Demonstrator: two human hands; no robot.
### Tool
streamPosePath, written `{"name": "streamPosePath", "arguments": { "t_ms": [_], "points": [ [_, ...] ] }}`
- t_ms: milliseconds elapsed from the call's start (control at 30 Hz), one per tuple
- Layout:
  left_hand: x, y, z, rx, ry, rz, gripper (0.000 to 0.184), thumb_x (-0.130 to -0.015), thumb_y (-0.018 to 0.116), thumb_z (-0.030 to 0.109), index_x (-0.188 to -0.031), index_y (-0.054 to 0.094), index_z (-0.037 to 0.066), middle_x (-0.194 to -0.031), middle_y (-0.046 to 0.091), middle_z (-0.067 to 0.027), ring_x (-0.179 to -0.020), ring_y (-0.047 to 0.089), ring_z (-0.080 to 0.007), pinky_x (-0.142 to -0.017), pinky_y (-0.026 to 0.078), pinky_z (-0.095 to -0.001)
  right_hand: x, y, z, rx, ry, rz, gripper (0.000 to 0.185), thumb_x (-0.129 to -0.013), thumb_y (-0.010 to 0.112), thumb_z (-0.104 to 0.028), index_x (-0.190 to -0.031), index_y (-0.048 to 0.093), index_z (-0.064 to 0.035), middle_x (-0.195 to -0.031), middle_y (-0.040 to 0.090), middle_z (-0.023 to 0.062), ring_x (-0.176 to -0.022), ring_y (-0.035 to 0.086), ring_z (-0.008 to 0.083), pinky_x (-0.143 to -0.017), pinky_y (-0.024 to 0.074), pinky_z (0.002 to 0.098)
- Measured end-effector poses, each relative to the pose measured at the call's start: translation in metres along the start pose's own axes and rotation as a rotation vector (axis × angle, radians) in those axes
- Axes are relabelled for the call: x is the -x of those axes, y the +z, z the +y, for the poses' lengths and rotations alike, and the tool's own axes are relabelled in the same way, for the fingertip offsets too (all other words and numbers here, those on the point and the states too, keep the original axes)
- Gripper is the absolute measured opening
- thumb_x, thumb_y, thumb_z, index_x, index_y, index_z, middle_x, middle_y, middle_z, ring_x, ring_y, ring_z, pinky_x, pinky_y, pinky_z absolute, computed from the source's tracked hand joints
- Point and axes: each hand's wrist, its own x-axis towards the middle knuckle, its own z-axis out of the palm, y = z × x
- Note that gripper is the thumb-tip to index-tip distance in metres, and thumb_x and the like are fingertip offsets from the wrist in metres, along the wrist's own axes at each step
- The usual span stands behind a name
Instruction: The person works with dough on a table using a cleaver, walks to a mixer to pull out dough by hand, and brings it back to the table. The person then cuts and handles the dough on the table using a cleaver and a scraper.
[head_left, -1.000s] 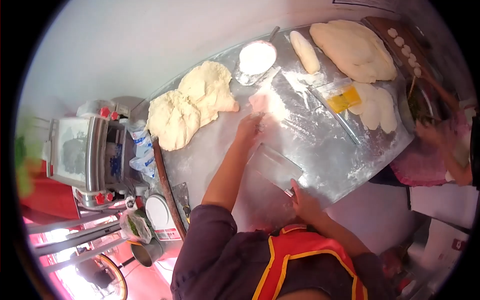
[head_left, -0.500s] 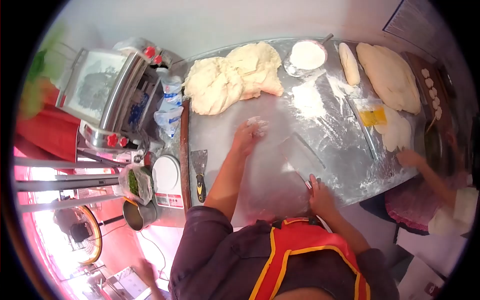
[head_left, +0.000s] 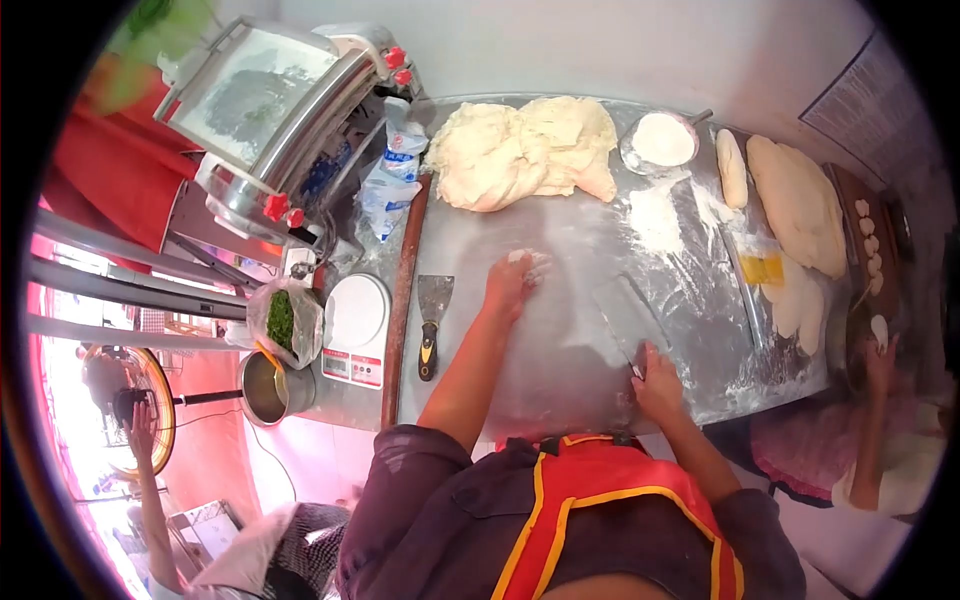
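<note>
My right hand (head_left: pixel 660 385) is closed round the handle of a cleaver (head_left: pixel 628 308), its broad blade lying low over the steel worktop (head_left: pixel 470 400). My left hand (head_left: pixel 508 288) is at the worktop's middle, fingers curled and floury. Something white (head_left: pixel 532 264) shows at its fingertips; I cannot tell whether it is dough or just flour. Beyond it sits a large mass of dough (head_left: pixel 520 150). A scraper (head_left: pixel 430 330) with a black and yellow handle lies left of my left arm.
A bowl of flour (head_left: pixel 664 140), spilled flour (head_left: pixel 655 220), a dough roll (head_left: pixel 731 170) and a dough slab (head_left: pixel 795 205) lie to the right. At left stand a kitchen scale (head_left: pixel 355 325), a pot (head_left: pixel 272 390) and a dough-sheeting machine (head_left: pixel 270 120). A co-worker's hand (head_left: pixel 880 365) is far right.
The view has shifted, moving the worktop rightward. My hands keep nearly the same poses. The right-hand co-worker's hand has left the flat dough for the side board. At lower left, another person reaches toward the fan.
</note>
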Motion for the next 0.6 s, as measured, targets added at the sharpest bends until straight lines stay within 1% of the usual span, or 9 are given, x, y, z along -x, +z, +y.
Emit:
{"name": "streamPosePath", "arguments": {
  "t_ms": [133,233,333,367,433,500,567,600],
  "points": [
    [0.015,0.006,0.017,-0.042,-0.049,0.124,0.024,-0.095,0.055,0.019,-0.115,0.056,0.005,-0.106,0.065,-0.0067,-0.095,0.062,-0.0166,-0.075,0.049,-0.0279,0.0,0.016,0.008,0.05,-0.029,-0.047,0.077,-0.077,0.07,-0.016,-0.141,0.029,-0.0074,-0.12,0.05,0.0189,-0.107,0.052,0.0385,-0.09,0.0463,0.0455],
    [0.014,-0.001,0.012,0.003,-0.057,0.081,0.029,-0.095,0.055,0.026,-0.117,0.055,0.007,-0.102,0.065,-0.0044,-0.09,0.062,-0.0152,-0.077,0.048,-0.0286,0.0,0.024,0.012,0.013,-0.064,0.01,0.078,-0.076,0.07,-0.014,-0.141,0.028,-0.0073,-0.121,0.05,0.0191,-0.107,0.051,0.0387,-0.09,0.0454,0.0452],
    [0.019,-0.001,0.009,0.001,-0.033,0.019,0.036,-0.098,0.049,0.038,-0.119,0.054,0.009,-0.103,0.066,-0.0041,-0.09,0.061,-0.0136,-0.079,0.047,-0.0288,-0.001,0.019,0.009,0.076,-0.168,0.148,0.069,-0.078,0.07,-0.015,-0.137,0.036,-0.0063,-0.116,0.055,0.0192,-0.103,0.054,0.0387,-0.087,0.0468,0.0444],
    [0.02,0.0,0.009,-0.021,-0.034,-0.001,0.042,-0.099,0.044,0.041,-0.122,0.053,0.008,-0.104,0.065,-0.0046,-0.091,0.061,-0.0133,-0.079,0.046,-0.0287,-0.008,0.016,0.008,-0.107,-0.149,0.114,0.064,-0.079,0.07,-0.015,-0.135,0.04,-0.0058,-0.114,0.057,0.0185,-0.101,0.056,0.0363,-0.086,0.0476,0.0424],
    [0.032,0.01,0.013,-0.065,-0.042,-0.04,0.053,-0.1,0.034,0.049,-0.129,0.049,0.008,-0.107,0.065,-0.0056,-0.094,0.059,-0.0127,-0.08,0.046,-0.0283,-0.031,-0.015,-0.024,-0.474,-0.102,0.042,0.056,-0.081,0.07,-0.015,-0.13,0.047,-0.0049,-0.109,0.06,0.017,-0.096,0.06,0.0315,-0.082,0.0493,0.0386],
    [0.047,0.022,0.016,-0.152,0.009,-0.067,0.06,-0.1,0.027,0.053,-0.136,0.044,0.008,-0.108,0.065,-0.0072,-0.094,0.059,-0.0134,-0.079,0.045,-0.0283,-0.056,-0.029,-0.056,-0.921,-0.138,-0.01,0.048,-0.083,0.069,-0.016,-0.127,0.053,-0.0043,-0.106,0.064,0.0133,-0.093,0.063,0.0211,-0.079,0.0501,0.0321],
    [0.054,0.029,0.01,-0.2,0.062,-0.096,0.066,-0.099,0.022,0.056,-0.141,0.039,0.008,-0.106,0.064,-0.0082,-0.092,0.059,-0.0143,-0.079,0.045,-0.0281,-0.067,-0.049,-0.097,-0.992,-0.285,0.053,0.048,-0.086,0.066,-0.014,-0.131,0.051,-0.0047,-0.104,0.065,0.0043,-0.092,0.06,0.0123,-0.079,0.0488,0.0281],
    [0.056,0.031,0.004,-0.205,0.089,-0.111,0.068,-0.099,0.02,0.057,-0.143,0.037,0.008,-0.105,0.064,-0.0084,-0.09,0.059,-0.0148,-0.079,0.045,-0.0279,-0.072,-0.055,-0.114,-1.047,-0.295,0.009,0.046,-0.086,0.066,-0.012,-0.13,0.052,-0.004,-0.104,0.065,0.0052,-0.092,0.06,0.0121,-0.079,0.0487,0.0269]
  ]
}}
